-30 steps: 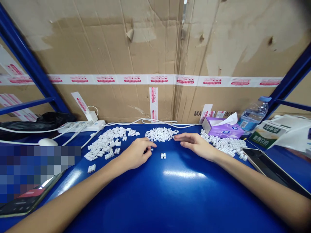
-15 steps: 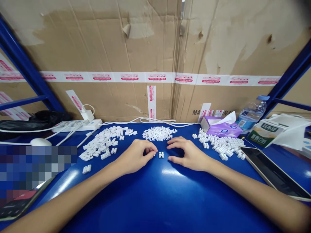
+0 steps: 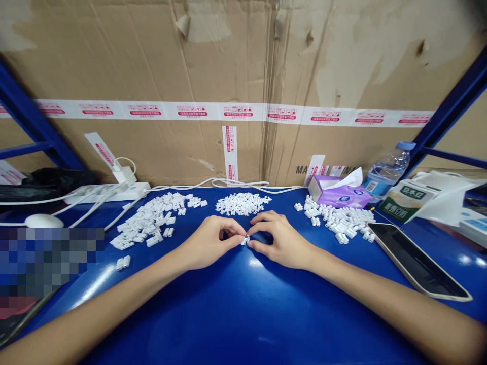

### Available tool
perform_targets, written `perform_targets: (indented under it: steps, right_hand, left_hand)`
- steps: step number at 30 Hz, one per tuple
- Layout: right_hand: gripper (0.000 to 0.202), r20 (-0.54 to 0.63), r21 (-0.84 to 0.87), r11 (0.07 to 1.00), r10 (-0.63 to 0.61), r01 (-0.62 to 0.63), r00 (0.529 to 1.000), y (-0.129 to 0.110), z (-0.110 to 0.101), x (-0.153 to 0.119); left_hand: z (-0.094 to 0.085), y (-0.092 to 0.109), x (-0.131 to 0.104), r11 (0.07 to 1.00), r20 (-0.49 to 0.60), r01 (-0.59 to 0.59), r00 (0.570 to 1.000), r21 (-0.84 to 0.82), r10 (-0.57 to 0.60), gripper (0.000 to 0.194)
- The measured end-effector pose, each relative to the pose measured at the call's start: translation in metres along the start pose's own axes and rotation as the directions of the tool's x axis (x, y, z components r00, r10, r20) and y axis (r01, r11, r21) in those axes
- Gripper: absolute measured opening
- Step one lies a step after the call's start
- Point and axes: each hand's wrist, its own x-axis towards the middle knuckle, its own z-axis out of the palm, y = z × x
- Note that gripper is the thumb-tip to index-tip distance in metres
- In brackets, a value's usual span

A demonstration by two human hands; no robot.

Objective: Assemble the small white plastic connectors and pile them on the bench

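Observation:
A small white plastic block with dark slots [image 3: 246, 241] is on the blue table between my two hands. My right hand [image 3: 287, 241] has its thumb and index finger closed on the block's right side. The fingertips of my left hand [image 3: 213, 241] are pinched together at its left side, on a tiny white plastic piece that they mostly hide. Beyond the hands lies a pile of tiny white pieces [image 3: 242, 203]. To the left spreads a pile of flat white plastic parts [image 3: 146, 220]; a pile of white plastic blocks [image 3: 342, 220] is on the right.
A purple tissue pack [image 3: 340, 195], a water bottle [image 3: 388, 170] and a green-white carton [image 3: 407, 200] stand at the back right. A phone [image 3: 420, 261] lies at the right. At the back left is a power strip [image 3: 110, 192] with cables. Cardboard [image 3: 171, 157] walls the rear.
My right hand has closed on the white block, and my left fingertips have come up against it with the tiny piece. The whole view has shifted slightly.

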Motion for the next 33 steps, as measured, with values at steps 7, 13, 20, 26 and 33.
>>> perform_targets:
  steps: [7,13,20,26,33]
  right_hand:
    - [0.011,0.034,0.063,0.998,0.026,-0.028,0.999,-0.006,-0.003,-0.006]
    - [0.013,0.078,0.112,0.993,0.015,-0.024,0.997,-0.013,-0.002,-0.013]
    - [0.013,0.078,0.125,0.992,0.003,-0.013,0.997,-0.012,0.001,-0.014]
    - [0.013,0.089,0.120,0.993,0.007,-0.018,0.996,-0.014,-0.001,-0.014]
    - [0.012,0.092,0.110,0.994,0.001,-0.011,0.996,-0.015,-0.001,-0.014]
  left_hand:
    - [-0.003,0.004,-0.006,0.998,0.063,0.058,0.996,0.003,-0.058,0.016]
    - [-0.003,0.012,-0.015,0.997,0.111,0.079,0.990,0.025,-0.081,0.017]
    - [-0.002,0.011,-0.017,0.987,0.143,0.161,0.977,-0.008,-0.159,0.016]
    - [0.000,0.010,-0.016,0.982,0.121,0.179,0.978,-0.056,-0.172,0.019]
    - [0.000,0.010,-0.015,0.978,0.129,0.199,0.973,-0.063,-0.190,0.020]
